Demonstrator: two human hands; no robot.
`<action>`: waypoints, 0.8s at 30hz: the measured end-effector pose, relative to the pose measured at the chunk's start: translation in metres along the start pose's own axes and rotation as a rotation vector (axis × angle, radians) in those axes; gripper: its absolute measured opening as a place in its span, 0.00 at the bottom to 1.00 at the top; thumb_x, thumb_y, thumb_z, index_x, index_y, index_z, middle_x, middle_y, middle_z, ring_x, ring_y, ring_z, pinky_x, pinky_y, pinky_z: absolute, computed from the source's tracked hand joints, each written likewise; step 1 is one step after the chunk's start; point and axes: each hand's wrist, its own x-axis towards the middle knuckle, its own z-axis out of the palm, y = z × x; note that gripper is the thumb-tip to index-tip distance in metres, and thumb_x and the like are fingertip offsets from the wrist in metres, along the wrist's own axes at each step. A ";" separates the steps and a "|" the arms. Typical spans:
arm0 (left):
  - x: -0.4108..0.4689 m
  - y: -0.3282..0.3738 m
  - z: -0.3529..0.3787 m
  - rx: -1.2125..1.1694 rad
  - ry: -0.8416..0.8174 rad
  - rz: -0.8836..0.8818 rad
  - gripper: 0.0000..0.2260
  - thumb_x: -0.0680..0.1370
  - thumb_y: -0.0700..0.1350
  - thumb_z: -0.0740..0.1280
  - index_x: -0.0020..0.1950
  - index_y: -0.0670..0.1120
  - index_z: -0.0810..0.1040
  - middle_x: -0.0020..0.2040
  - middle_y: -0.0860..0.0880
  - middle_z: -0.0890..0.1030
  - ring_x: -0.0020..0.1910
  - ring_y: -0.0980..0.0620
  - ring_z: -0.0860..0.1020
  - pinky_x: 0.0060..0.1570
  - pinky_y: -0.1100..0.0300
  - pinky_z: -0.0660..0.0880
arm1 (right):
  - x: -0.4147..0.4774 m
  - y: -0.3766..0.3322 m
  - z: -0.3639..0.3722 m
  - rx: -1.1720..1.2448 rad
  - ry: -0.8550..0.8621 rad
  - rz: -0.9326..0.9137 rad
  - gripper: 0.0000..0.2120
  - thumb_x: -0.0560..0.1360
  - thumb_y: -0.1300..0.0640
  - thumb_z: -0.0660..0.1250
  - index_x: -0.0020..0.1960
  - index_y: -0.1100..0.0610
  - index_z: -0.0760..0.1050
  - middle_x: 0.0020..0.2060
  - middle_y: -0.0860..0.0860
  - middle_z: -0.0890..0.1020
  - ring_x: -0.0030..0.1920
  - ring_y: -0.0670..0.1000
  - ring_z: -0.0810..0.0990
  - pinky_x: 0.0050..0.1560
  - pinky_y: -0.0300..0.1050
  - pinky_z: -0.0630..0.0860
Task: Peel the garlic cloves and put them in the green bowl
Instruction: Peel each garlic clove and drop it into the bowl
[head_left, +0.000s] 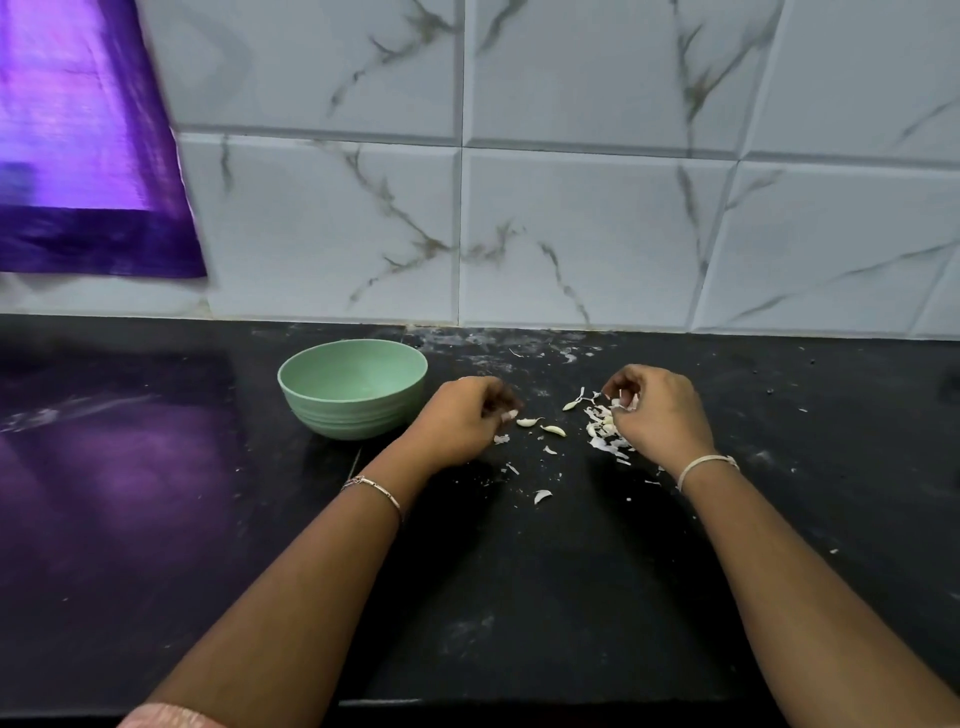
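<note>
A pale green bowl (353, 387) stands on the black counter, left of both hands; its inside looks bare. My left hand (462, 421) hovers just right of the bowl with fingers curled, pinching a small garlic clove at its fingertips. My right hand (660, 410) rests over a heap of garlic skins (602, 428) and pinches a piece of garlic or skin. Between the hands lie loose garlic cloves (540, 425), and another clove (542, 496) lies nearer to me.
The black counter (519, 597) runs to a marble-tiled wall at the back. A purple cloth (88, 156) hangs at the upper left and is mirrored in the counter. Small skin scraps are scattered around the hands.
</note>
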 end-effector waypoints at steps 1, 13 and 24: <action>0.000 0.003 0.003 -0.136 0.009 -0.029 0.05 0.78 0.41 0.68 0.53 0.47 0.80 0.43 0.52 0.79 0.43 0.55 0.76 0.46 0.65 0.71 | 0.000 -0.001 0.000 -0.008 -0.011 -0.022 0.13 0.68 0.68 0.68 0.46 0.51 0.81 0.39 0.45 0.78 0.41 0.47 0.77 0.44 0.39 0.70; -0.003 0.015 0.014 -1.115 -0.042 -0.314 0.04 0.75 0.36 0.70 0.47 0.43 0.77 0.41 0.47 0.84 0.34 0.55 0.80 0.32 0.65 0.77 | -0.001 -0.006 0.000 0.033 0.048 -0.031 0.09 0.67 0.54 0.78 0.37 0.50 0.77 0.35 0.47 0.77 0.38 0.48 0.76 0.41 0.42 0.68; -0.002 0.015 0.014 -1.264 -0.157 -0.428 0.03 0.78 0.38 0.67 0.47 0.44 0.79 0.37 0.50 0.84 0.33 0.57 0.80 0.40 0.62 0.80 | -0.004 -0.019 0.009 0.206 -0.002 -0.118 0.16 0.62 0.57 0.81 0.43 0.54 0.75 0.37 0.45 0.79 0.36 0.44 0.75 0.39 0.37 0.72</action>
